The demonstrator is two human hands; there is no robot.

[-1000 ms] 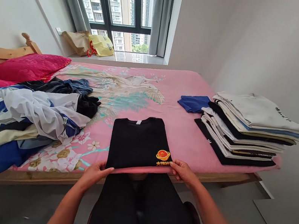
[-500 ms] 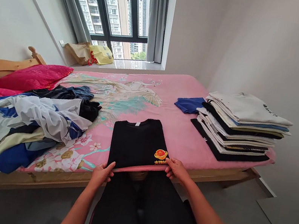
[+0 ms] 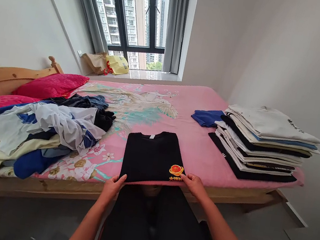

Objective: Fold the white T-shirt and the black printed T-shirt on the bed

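Observation:
A black T-shirt [image 3: 150, 157] with an orange emblem lies partly folded on the pink bedsheet [image 3: 192, 146], its lower part hanging over the bed's near edge. My left hand [image 3: 113, 188] pinches the shirt's left side at the bed edge, fingers closed on the cloth. On the other side, my right hand [image 3: 196, 185] grips the shirt just below the emblem.
A stack of folded shirts [image 3: 263, 141] sits at the bed's right corner, with a blue folded garment [image 3: 208, 117] behind it. A heap of unfolded clothes [image 3: 38, 132] covers the left side beside red pillows [image 3: 50, 85]. Bags [image 3: 108, 64] stand on the window sill.
Both hands have stayed on the shirt at the bed edge and shifted slightly. The camera has turned a little, moving the scene rightward.

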